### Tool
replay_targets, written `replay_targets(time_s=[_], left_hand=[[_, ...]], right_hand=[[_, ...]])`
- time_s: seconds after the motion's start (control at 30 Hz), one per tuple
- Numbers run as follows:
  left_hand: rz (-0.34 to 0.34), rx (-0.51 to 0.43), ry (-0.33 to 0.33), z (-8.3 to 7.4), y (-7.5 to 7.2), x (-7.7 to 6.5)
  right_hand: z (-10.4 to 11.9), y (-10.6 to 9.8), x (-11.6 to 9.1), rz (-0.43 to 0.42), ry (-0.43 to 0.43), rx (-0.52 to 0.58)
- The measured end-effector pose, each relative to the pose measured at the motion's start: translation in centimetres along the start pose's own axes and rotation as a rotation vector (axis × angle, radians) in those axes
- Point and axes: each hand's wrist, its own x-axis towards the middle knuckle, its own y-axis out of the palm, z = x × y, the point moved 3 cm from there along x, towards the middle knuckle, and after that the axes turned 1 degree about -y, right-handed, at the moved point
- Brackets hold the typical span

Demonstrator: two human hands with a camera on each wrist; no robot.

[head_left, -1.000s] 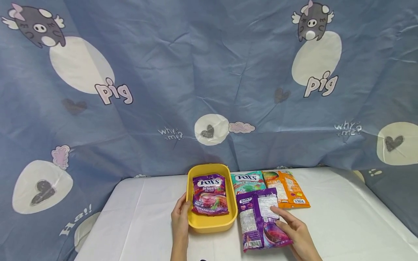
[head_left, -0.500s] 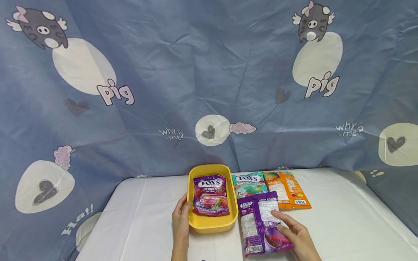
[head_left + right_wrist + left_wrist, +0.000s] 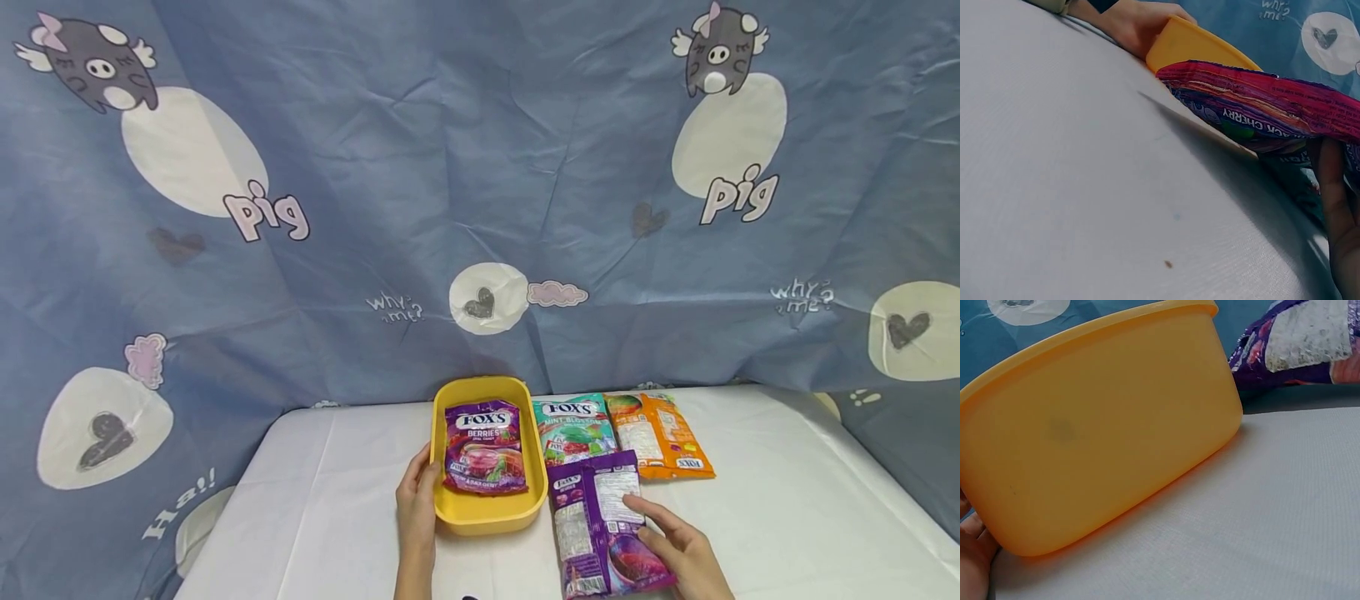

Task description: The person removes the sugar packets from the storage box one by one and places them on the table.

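Note:
My left hand (image 3: 417, 504) holds the left side of a yellow plastic tub (image 3: 491, 527), thumb at the rim and fingers along the outer wall. Inside the tub lies a purple bag of berry candy (image 3: 485, 450), front face up. To the tub's right, my right hand (image 3: 681, 546) grips the lower right of a second purple candy bag (image 3: 588, 521), its printed back facing up. In the right wrist view this candy bag (image 3: 1241, 106) is raised over the white cloth, a shadow beneath it and a finger (image 3: 1333, 181) under its edge.
A green mint candy bag (image 3: 573, 425) lies right of the tub, partly overlapped by the raised purple bag. Beside it is an orange candy bag (image 3: 663, 437), back side up. A blue patterned curtain (image 3: 480, 192) hangs behind the white-covered table (image 3: 322, 517).
The right hand has drawn the purple candy bag slightly toward the person, uncovering more of the mint bag. The left hand stays on the tub.

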Motion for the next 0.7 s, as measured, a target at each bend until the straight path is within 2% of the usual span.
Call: replay_targets(time_s=[0.3, 0.43, 0.6, 0.7], left_hand=[[0.008, -0.006, -0.002, 0.1, 0.1, -0.1], [0.006, 0.002, 0.008, 0.0, 0.2, -0.2], [0.003, 0.009, 0.041, 0.0, 0.0, -0.2], [0.004, 0.014, 0.032, 0.0, -0.1, -0.3]], right_hand=[[-0.8, -0.2, -0.2, 0.092, 0.049, 0.045], [-0.9, -0.2, -0.3, 0.086, 0.053, 0.052], [-0.7, 0.4, -0.4, 0.062, -0.031, -0.029], [-0.5, 0.7, -0.5, 0.049, -0.092, -0.11]])
